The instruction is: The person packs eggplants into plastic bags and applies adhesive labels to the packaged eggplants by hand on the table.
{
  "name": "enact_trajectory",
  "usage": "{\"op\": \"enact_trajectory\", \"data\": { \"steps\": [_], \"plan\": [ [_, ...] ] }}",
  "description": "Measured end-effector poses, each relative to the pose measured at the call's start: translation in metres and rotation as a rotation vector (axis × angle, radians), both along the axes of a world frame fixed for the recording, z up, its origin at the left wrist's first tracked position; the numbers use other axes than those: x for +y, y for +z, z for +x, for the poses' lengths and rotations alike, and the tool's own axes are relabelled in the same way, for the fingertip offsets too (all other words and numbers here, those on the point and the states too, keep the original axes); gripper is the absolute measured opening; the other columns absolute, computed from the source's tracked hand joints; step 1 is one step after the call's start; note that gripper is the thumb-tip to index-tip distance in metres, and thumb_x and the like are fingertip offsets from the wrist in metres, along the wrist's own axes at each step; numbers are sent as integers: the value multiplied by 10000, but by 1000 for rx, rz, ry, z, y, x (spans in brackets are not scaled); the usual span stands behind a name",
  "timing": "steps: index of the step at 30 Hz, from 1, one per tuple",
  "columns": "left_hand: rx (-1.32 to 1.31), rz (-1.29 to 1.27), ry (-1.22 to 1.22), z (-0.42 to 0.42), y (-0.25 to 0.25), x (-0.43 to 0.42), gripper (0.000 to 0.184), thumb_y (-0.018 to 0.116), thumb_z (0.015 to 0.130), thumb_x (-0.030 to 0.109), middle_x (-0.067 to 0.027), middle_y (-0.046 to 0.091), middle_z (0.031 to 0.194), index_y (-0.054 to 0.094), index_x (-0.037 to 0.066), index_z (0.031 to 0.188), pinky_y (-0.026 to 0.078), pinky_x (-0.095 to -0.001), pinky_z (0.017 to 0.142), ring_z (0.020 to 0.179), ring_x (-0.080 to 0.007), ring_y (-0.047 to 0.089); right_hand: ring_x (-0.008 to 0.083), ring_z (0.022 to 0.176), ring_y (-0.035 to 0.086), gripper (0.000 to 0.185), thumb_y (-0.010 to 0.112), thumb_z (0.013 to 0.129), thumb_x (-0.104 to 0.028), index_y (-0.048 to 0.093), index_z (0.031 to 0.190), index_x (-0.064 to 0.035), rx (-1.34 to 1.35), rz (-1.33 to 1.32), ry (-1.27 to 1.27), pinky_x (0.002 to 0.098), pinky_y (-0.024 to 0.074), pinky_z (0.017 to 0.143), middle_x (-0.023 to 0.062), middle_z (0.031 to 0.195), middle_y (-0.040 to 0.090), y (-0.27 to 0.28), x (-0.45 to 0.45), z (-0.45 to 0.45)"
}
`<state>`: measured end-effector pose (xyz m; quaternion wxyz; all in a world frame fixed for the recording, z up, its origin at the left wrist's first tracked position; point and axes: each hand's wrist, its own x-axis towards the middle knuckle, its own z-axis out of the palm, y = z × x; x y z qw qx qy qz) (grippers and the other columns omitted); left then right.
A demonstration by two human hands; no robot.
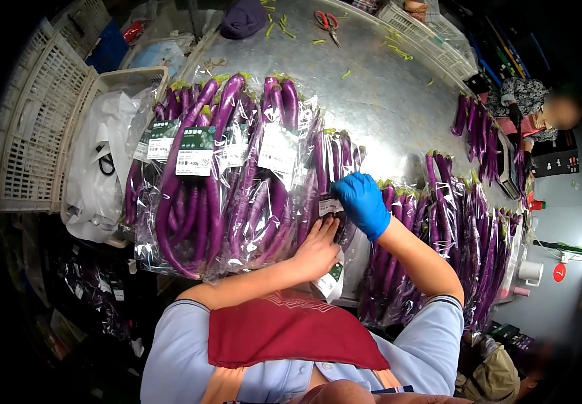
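Note:
My left hand [316,250] is bare and lies with its fingers stretched out on a clear bag of long purple eggplants [329,161]. Just above its fingertips, a small pale label [330,206] shows on the bag. My right hand [363,202], in a blue glove, is curled closed against the same bag beside that label. Whatever its fingers pinch is hidden. Below my left hand, a white and green label [331,283] shows near the table edge. Left of my hands lie several bagged eggplants with green and white 400g labels [194,151].
More bagged eggplants [398,256] lie to my right. Red-handled scissors [328,27], a purple cloth [244,18] and green trimmings are on the metal table [385,101]. A plastic-lined crate [159,73] stands left. A person [533,101] is across at the right, near loose eggplants [476,131].

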<state>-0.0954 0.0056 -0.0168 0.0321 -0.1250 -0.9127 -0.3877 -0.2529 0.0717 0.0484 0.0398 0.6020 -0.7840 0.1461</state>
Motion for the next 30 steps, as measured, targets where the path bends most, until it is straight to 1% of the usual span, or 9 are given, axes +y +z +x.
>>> {"op": "enact_trajectory", "data": {
  "steps": [9, 10, 13, 17, 21, 23, 26, 28, 30],
  "plan": [
    [-25, 18, -27, 1, 0, 0, 202, 607, 721, 199, -311, 239, 1292, 541, 11, 750, 127, -502, 1015, 1241, -423, 189, 292, 700, 517, 276, 634, 630, -49, 555, 895, -67, -147, -126, -104, 373, 421, 609, 93, 784, 556, -26, -24, -37],
    [-25, 25, -29, 1, -1, 1, 206, 602, 732, 203, -310, 229, 1296, 535, 9, 739, 123, -508, 1015, 1244, -425, 179, 253, 676, 534, 262, 639, 681, -67, 552, 927, -52, -25, -188, -119, 349, 442, 598, 99, 797, 559, -29, -25, -41],
    [-36, 32, -34, 2, 1, 0, 208, 601, 736, 205, -312, 219, 1302, 533, 8, 740, 118, -505, 1016, 1248, -425, 169, 180, 709, 553, 250, 635, 736, -109, 549, 963, -50, -475, -586, -306, 293, 448, 649, 93, 832, 567, -20, -30, -58],
    [-50, 22, -39, 0, 1, 0, 207, 600, 736, 202, -309, 216, 1305, 538, 5, 750, 116, -502, 1017, 1247, -424, 171, 149, 836, 551, 292, 567, 818, -139, 517, 1067, 6, -1243, -9, -267, 262, 427, 774, 76, 980, 576, -13, -8, -42],
    [-76, 21, -43, 1, 6, 0, 209, 591, 746, 199, -300, 241, 1297, 544, -4, 765, 113, -504, 1014, 1241, -415, 195, 152, 999, 502, 431, 576, 813, -148, 431, 1187, 10, -1502, -297, -333, 266, 422, 813, 100, 1132, 521, -31, -12, -41],
    [-71, 34, -37, 2, 8, 0, 209, 587, 752, 198, -292, 258, 1292, 541, -6, 766, 115, -506, 1013, 1239, -410, 207, 118, 881, 514, 360, 552, 817, -121, 458, 1149, -18, -1126, -779, -451, 237, 410, 780, 48, 998, 558, -48, 8, -49],
    [3, 103, -85, 11, 41, 4, 182, 581, 762, 190, -229, 328, 1274, 519, 19, 771, 215, -468, 984, 1203, -399, 274, 110, 858, 519, 237, 553, 797, -85, 514, 1022, -20, -1314, -683, -816, 233, 423, 732, 37, 980, 564, -66, 62, -30],
    [43, 256, -197, 16, 50, 7, 165, 587, 758, 180, -178, 455, 1151, 531, 25, 773, 356, -405, 884, 1066, -358, 425, 194, 843, 544, 207, 547, 778, -66, 519, 973, -4, -704, -691, -727, 275, 429, 720, 94, 915, 568, -92, 107, -12],
    [-335, 344, -287, 20, 55, 9, 152, 588, 754, 175, -167, 507, 1065, 533, 35, 776, 381, -383, 853, 1005, -335, 471, 278, 856, 540, 213, 539, 760, -52, 520, 964, 9, -182, -531, -848, 325, 426, 732, 150, 899, 559, -52, 138, 14]
  ]
}}
